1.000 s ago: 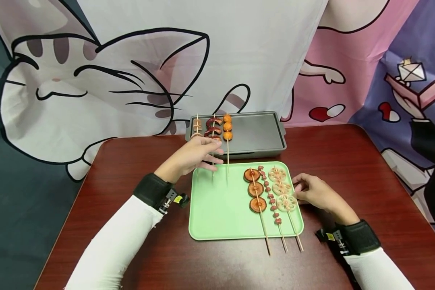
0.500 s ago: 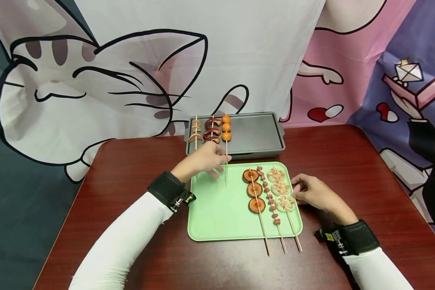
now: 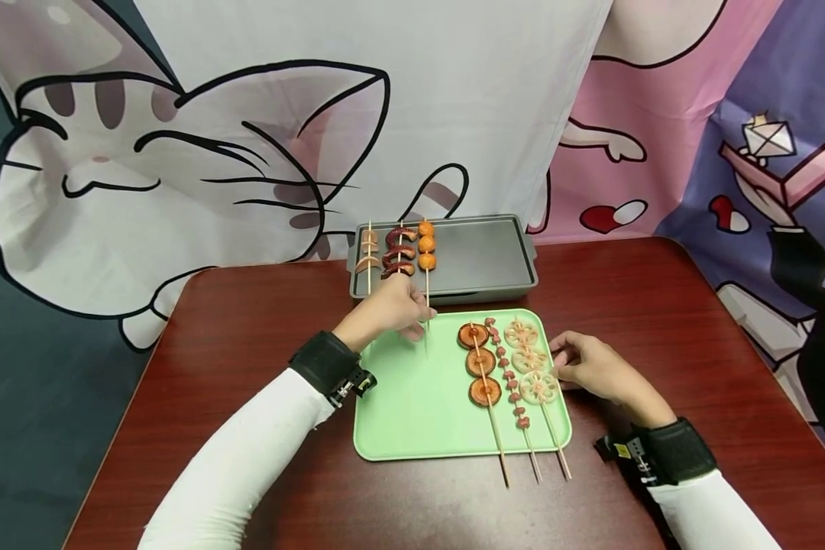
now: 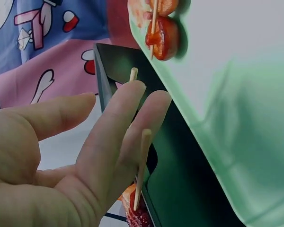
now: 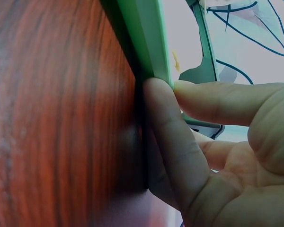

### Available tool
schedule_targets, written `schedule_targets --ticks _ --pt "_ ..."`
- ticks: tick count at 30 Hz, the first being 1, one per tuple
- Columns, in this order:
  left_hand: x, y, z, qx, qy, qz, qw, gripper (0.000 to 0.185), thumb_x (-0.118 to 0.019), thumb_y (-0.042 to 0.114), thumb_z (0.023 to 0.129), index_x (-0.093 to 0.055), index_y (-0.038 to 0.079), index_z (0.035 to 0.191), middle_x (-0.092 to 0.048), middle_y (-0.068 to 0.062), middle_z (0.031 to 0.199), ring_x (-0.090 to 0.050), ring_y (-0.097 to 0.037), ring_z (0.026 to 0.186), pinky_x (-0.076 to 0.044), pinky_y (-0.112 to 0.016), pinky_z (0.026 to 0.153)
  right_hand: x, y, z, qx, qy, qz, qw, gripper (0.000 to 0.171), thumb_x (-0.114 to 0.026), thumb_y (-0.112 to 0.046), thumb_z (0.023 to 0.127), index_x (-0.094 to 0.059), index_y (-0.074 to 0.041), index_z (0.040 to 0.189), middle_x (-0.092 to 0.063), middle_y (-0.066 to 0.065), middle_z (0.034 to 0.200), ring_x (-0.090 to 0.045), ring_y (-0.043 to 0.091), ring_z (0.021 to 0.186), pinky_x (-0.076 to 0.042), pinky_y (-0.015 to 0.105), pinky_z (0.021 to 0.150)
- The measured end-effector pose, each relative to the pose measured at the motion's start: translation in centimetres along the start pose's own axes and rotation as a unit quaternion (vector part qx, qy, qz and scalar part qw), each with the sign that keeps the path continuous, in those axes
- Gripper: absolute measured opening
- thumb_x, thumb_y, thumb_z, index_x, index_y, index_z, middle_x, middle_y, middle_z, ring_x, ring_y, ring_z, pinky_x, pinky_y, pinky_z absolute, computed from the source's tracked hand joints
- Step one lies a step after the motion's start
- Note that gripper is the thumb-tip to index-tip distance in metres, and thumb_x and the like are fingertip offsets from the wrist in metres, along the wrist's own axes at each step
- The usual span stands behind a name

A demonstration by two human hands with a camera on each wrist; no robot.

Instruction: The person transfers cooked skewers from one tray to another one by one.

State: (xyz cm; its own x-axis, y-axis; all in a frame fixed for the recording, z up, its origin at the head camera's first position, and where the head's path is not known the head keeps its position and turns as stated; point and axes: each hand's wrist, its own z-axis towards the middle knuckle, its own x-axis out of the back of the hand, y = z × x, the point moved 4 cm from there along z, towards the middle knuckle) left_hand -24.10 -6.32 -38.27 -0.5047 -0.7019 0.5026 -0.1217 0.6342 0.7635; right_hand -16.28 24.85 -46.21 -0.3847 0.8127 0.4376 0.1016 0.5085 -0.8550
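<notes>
Left hand [image 3: 393, 309] at frame centre, fingers straight, touching the stick ends of 3 skewers [image 3: 399, 252] on the grey tray [image 3: 481, 256] just above; sticks run vertically in frame. Right hand [image 3: 587, 367], lower right, pinches the green tray [image 3: 412, 405] edge.

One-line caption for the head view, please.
Left hand touches skewer sticks on grey tray; right hand holds green tray.

You are working under bright, even overhead light; soft glare is sheening the table [image 3: 261, 321] at centre left. Frame edges are bowing slightly in the head view. Both wrist views are blurring badly up close.
</notes>
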Motion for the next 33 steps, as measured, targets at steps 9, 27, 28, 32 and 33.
schedule_targets --ticks 9,27,28,32,33 --pt "-0.7 0.0 0.7 -0.014 0.027 0.072 0.9969 0.050 -0.075 0.014 0.095 -0.044 0.012 0.056 -0.045 0.001 0.049 -0.077 -0.029 0.072 -0.035 -0.025 0.046 -0.1 -0.1 -0.1 -0.008 0.001 0.001 1.000 0.035 -0.066 0.006 0.093 -0.054 0.014 0.125 -0.062 0.016 0.094 -0.065 0.020 0.082 -0.065 0.029 0.067" --pt "-1.0 -0.1 0.5 -0.019 0.069 0.001 0.9974 0.017 -0.074 -0.001 0.092 -0.062 0.002 0.079 -0.070 -0.011 0.074 -0.077 -0.024 0.067 -0.065 -0.034 0.066 -0.1 -0.2 -0.1 -0.007 -0.004 0.003 1.000 0.036 -0.066 0.005 0.094 -0.053 0.014 0.127 -0.062 0.016 0.095 -0.065 0.020 0.081 -0.065 0.030 0.066" --pt "-1.0 -0.1 0.5 -0.018 0.070 -0.009 0.9974 0.015 -0.075 -0.001 0.091 -0.064 0.001 0.081 -0.070 -0.011 0.076 -0.076 -0.022 0.065 -0.066 -0.037 0.069 -0.1 -0.2 -0.1 -0.006 -0.004 0.003 1.000 0.036 -0.066 0.005 0.094 -0.053 0.014 0.127 -0.062 0.017 0.095 -0.065 0.020 0.081 -0.065 0.030 0.066" --pt "-1.0 -0.2 0.6 -0.008 0.065 -0.047 0.9967 0.011 -0.075 -0.002 0.091 -0.065 -0.001 0.087 -0.071 -0.013 0.086 -0.074 -0.015 0.061 -0.067 -0.037 0.072 -0.1 -0.3 -0.2 -0.006 -0.006 0.004 1.000 0.036 -0.066 0.006 0.094 -0.053 0.014 0.127 -0.061 0.017 0.095 -0.065 0.020 0.081 -0.065 0.031 0.066" --pt "-1.0 -0.2 0.6 -0.005 0.061 -0.058 0.9964 0.010 -0.074 -0.002 0.092 -0.065 -0.002 0.089 -0.071 -0.013 0.088 -0.074 -0.015 0.061 -0.067 -0.036 0.071 -0.1 -0.3 -0.2 -0.007 -0.006 0.005 1.000 0.036 -0.066 0.006 0.095 -0.053 0.014 0.127 -0.061 0.017 0.095 -0.065 0.020 0.081 -0.065 0.031 0.066"
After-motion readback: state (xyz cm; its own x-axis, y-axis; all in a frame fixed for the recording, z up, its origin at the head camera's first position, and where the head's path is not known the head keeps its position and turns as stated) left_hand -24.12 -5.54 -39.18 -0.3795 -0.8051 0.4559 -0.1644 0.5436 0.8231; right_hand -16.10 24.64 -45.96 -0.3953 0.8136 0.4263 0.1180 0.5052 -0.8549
